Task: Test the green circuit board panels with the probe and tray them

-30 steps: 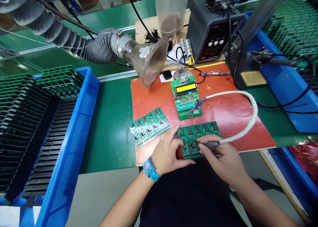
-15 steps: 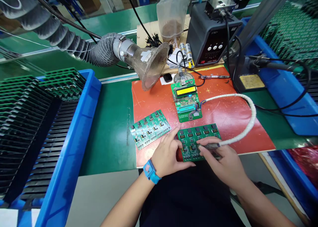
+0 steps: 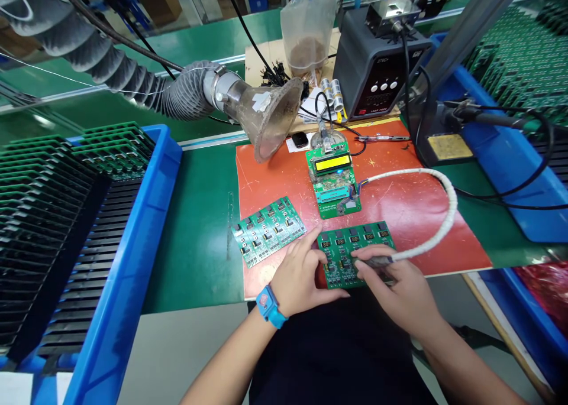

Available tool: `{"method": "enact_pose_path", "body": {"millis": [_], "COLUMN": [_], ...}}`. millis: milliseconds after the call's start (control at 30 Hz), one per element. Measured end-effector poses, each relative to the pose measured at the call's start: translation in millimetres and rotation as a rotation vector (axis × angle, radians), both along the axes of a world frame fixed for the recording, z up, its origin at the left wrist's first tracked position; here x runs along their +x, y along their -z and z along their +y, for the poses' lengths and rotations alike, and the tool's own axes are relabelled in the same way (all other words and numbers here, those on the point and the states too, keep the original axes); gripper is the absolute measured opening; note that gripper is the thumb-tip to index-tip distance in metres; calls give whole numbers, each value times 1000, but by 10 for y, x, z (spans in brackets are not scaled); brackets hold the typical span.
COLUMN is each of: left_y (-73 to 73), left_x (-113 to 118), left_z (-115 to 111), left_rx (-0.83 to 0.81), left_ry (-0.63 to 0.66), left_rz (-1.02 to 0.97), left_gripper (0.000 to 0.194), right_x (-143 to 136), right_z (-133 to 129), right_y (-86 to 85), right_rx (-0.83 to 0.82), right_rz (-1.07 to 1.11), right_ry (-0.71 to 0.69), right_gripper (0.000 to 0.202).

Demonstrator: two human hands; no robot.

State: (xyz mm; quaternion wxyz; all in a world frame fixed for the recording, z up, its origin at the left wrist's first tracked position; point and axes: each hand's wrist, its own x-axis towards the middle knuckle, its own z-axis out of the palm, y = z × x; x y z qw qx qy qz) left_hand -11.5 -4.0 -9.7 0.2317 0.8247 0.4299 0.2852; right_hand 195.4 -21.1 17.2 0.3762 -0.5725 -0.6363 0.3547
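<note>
"Green, that circuit board [image 3: 341, 252] with the row of small two-digit displays. Where does it lie?"

"On the red mat [image 3: 408, 207], just on the near side of the display board [image 3: 333, 179], the one with the lit yellow screen."

"And the person's hands?"

"Both are on the display board's near side too. The right hand [image 3: 402, 284] grasps a dark probe [image 3: 375, 261] between thumb and fingers, over the circuit board. The tip is hidden, so whether it touches is impossible to tell."

"The left hand [image 3: 297, 275]?"

"Bent fingers at the circuit board's left edge, thumb stretched along the near edge. Whether it grips or merely rests there cannot be told. A blue watch [image 3: 268, 304] circles that wrist."

"Where does the probe's white cable [image 3: 452, 207] run?"

"In a wide loop, out to the right of the display board and back to its right side."

"Anything else on the mat?"

"A second board [image 3: 270, 232], tilted at an angle, to the left of the display board and a little nearer the person."

"Farther out?"

"Behind the display board and to its left hangs a cloudy funnel [image 3: 270, 118] on a grey hose [image 3: 190, 91]; behind it and to its right stands a dark grey box [image 3: 373, 68] with three white buttons. Well to its left, a blue bin [image 3: 148, 174] holds upright green boards; well to its right is another blue bin [image 3: 501, 183]."
</note>
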Motion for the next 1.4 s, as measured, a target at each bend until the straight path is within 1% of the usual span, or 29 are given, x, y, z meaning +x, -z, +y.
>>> {"method": "enact_pose_path", "body": {"millis": [200, 467, 700, 967, 1167, 1400], "left_y": [-5, -16, -10, -7, -10, -15], "left_x": [-3, 0, -2, -1, 1, 3], "left_z": [3, 13, 11, 8, 9, 11], "left_rx": [1, 6, -7, -5, 4, -1], "left_ry": [-5, 10, 11, 7, 11, 11], "left_rz": [-3, -24, -31, -28, -21, -16], "left_gripper": [60, 60, 61, 60, 61, 61], "right_x": [7, 2, -37, -33, 22, 41], "right_z": [-6, -3, -9, -10, -30, -31], "right_y": [-18, 2, -13, 3, 13, 40], "right_rx": [0, 10, 119, 144, 81, 37], "right_rz": [10, 26, -57, -52, -14, 38], "right_ry": [-4, 4, 46, 40, -3, -9], "right_gripper": [9, 8, 5, 3, 5, 6]}}
